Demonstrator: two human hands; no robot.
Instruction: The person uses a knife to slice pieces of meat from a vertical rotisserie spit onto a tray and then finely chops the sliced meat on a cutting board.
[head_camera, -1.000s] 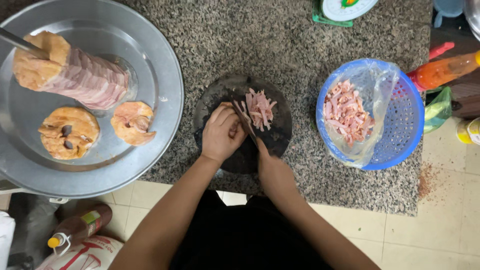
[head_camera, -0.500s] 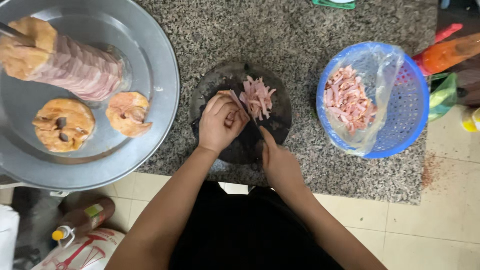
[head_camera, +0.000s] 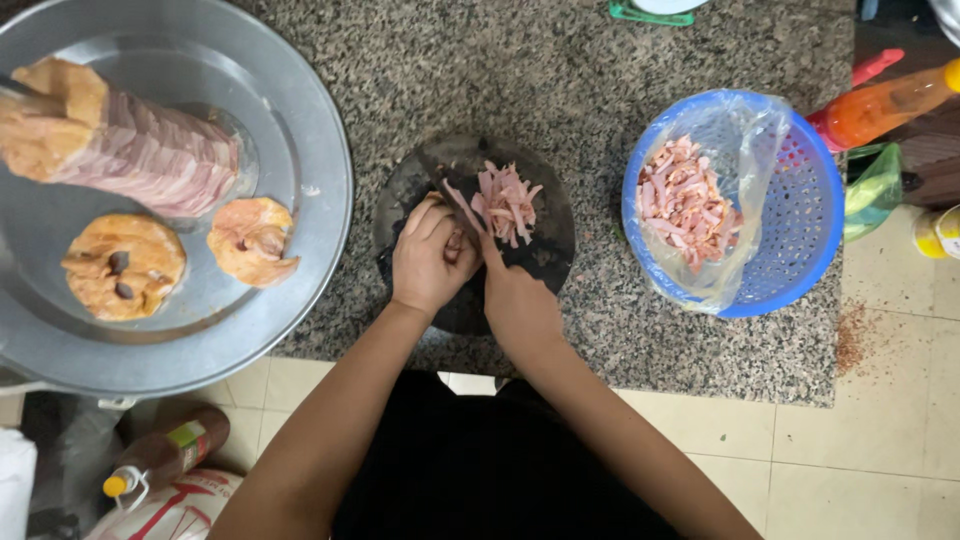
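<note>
Two hands working mid-frame on dark round board (head_camera: 545, 245): left hand (head_camera: 430, 262) curling fingers down onto pink meat strips (head_camera: 505, 203), right hand (head_camera: 518, 300) gripping something hidden, likely a knife. Risking a cut, with left fingertips sitting so near that edge.

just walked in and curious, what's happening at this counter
A person is cutting pink meat into strips on a round dark cutting board on the granite counter. The left hand presses down on the meat, the right hand works close beside it, the blade hard to see. A bag-lined blue basket holds more strips; a big metal tray holds a sliced meat roll.
</note>
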